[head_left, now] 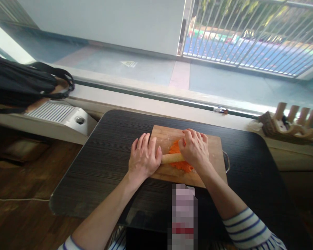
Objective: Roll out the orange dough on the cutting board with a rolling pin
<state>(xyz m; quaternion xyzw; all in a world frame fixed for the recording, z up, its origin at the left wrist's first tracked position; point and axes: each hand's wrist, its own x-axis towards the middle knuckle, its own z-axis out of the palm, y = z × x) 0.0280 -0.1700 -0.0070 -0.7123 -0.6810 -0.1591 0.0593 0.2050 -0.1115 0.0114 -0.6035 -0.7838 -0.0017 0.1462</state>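
On the rolling pin, left hand spread, right hand curled

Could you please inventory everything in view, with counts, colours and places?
Table: one, black, centre
Cutting board: one, brown, on the table
Dough-like mass: one, orange, on the board
Rolling pin: one, tan, across the mass
Bag: one, black, far left
Vented unit: one, white, below bag
Cable: one, white, lower left
Windowsill: one, white, behind the table
Small item: one, white-brown, on the sill
Wooden holder: one, brown, far right
Railing: one, pale, upper right
Pixelated item: one, pink-red, bottom
Sleeves: two, blue-striped white, bottom
Left hand: one, bare, pin's left
Right hand: one, bare, pin's right
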